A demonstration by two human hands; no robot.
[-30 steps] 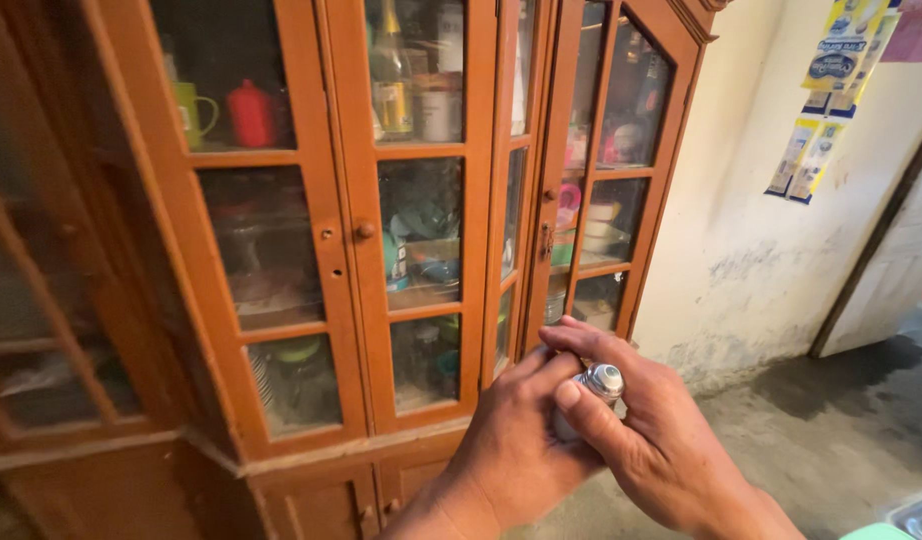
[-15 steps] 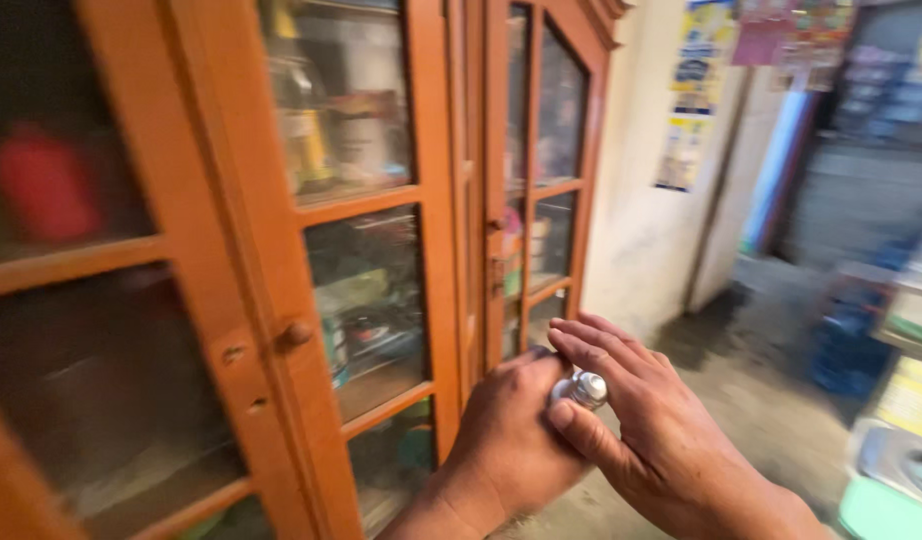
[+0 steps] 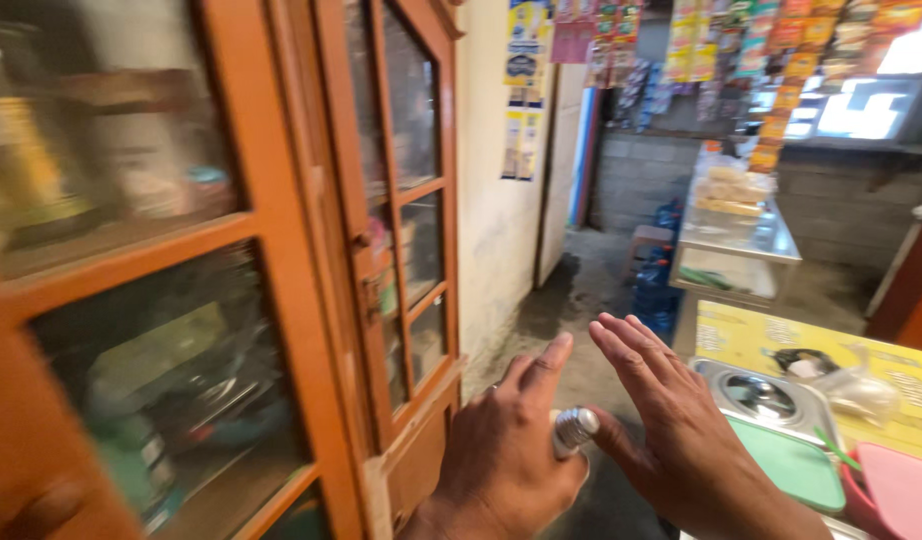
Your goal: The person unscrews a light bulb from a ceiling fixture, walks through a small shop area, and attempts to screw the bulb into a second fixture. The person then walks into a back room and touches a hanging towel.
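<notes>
Currently, head view | left hand (image 3: 506, 450) grips small silver-capped bottle (image 3: 573, 430) low, beside wooden glass-door cabinet (image 3: 281, 260) | right hand (image 3: 671, 420) spread flat, palm against cap | likely light, rigid, smooth; best held round body.

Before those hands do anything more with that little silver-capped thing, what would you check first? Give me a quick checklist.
1. Small bottle with ribbed silver cap gripped in the left hand: ok.
2. Right hand on the cap: not ok, its fingers are spread open, only the thumb near it.
3. Cap tight or loose: cannot tell.
4. Bottle contents: cannot tell, the body is hidden.
5. Orange wooden glass-door cabinet doors shut beside the hands: ok.
6. Sharp view: not ok, the picture is blurred.
</notes>
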